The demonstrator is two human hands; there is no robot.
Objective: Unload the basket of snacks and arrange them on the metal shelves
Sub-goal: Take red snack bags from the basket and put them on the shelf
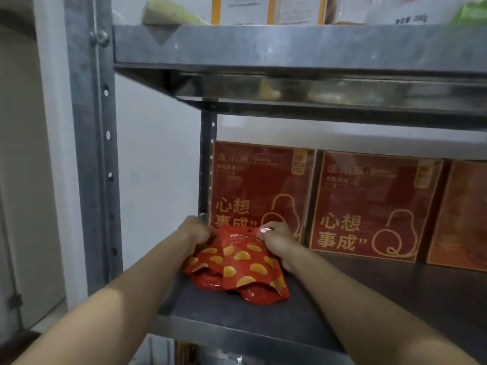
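Red snack bags with yellow chip shapes [237, 267] lie in a small overlapping pile on the dark shelf board [263, 320] of the metal shelves, near its left end. My left hand [196, 231] grips the pile's top left corner. My right hand [276, 237] pinches the top right corner of the uppermost bag. Both forearms reach in from below. The basket is out of view.
Red boxes with gold lettering [259, 191] [374, 204] stand upright along the back of the same shelf, right behind the bags. A third box [458, 217] is at the right edge. The upper shelf [290, 48] carries more packages. A perforated grey upright [89, 143] stands at left.
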